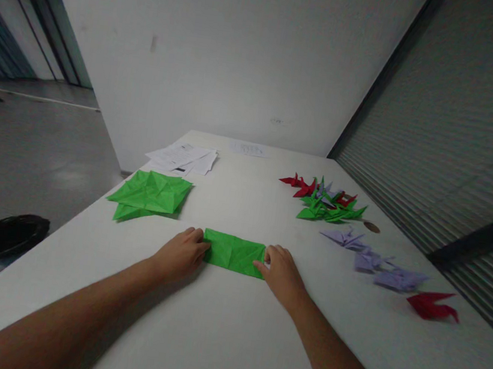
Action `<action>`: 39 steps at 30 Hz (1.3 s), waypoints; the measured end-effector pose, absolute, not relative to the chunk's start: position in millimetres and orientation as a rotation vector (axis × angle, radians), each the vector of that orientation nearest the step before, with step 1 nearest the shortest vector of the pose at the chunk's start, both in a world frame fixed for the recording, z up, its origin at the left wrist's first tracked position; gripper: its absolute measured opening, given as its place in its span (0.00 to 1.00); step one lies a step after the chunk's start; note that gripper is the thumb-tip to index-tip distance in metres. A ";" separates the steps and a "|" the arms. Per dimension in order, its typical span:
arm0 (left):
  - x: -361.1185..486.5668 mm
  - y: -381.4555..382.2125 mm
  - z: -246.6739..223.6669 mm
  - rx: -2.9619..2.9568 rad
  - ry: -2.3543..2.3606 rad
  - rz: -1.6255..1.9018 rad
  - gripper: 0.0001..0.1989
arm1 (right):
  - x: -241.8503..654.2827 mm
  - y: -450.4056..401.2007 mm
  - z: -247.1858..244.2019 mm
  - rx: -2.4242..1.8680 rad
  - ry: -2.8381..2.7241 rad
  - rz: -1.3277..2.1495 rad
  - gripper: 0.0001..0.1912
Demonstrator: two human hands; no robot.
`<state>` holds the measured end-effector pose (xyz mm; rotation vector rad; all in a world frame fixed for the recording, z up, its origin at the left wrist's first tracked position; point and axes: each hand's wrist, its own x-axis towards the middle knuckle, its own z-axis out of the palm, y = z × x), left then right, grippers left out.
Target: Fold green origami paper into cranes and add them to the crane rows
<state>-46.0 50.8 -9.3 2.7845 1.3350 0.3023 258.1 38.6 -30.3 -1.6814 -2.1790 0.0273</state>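
Observation:
A creased green sheet of origami paper point(234, 253), folded into a long rectangle, stretches between my two hands above the white table point(208, 337). My left hand point(184, 250) pinches its left end, thumb toward me and fingers curled behind. At the other end, my right hand point(281, 272) grips the right edge between thumb and curled fingers. Crease lines run across the paper. To the left of my hands lies a stack of creased green paper sheets point(150, 192), unfolded and slightly fanned.
Red, green and purple folded paper cranes point(332, 205) are heaped at the right back. Purple cranes point(400, 279) and a red crane point(433, 306) line the right side near a small brown disc point(371, 227). Printed papers point(181, 156) lie back left. A black bin point(4, 237) stands on the floor.

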 end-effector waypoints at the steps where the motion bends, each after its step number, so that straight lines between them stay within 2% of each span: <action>1: -45.2 50.8 -9.4 2.816 1.317 0.315 0.13 | 257.3 38.0 -28.9 -1.656 -2.168 0.012 0.09; 3: -44.7 51.7 -11.7 2.866 1.249 0.328 0.15 | 255.1 37.1 -27.1 -1.558 -2.185 -0.002 0.12; 7: -46.9 54.7 -21.7 2.919 1.064 0.326 0.25 | 249.7 36.9 -31.9 -1.286 -2.353 0.032 0.25; 10: -48.9 55.8 -26.7 2.927 1.056 0.317 0.28 | 247.5 36.8 -39.7 -1.139 -2.502 0.096 0.32; 13: -49.4 55.6 -27.0 2.922 1.086 0.290 0.30 | 247.5 36.4 -43.4 -1.125 -2.596 0.203 0.36; 30: -56.5 57.8 -27.2 2.847 1.288 0.249 0.27 | 265.8 36.9 -36.6 -1.346 -2.514 0.250 0.34; 39: -63.3 62.9 -28.3 2.810 1.325 0.258 0.28 | 272.5 37.0 -30.4 -1.393 -2.563 0.013 0.29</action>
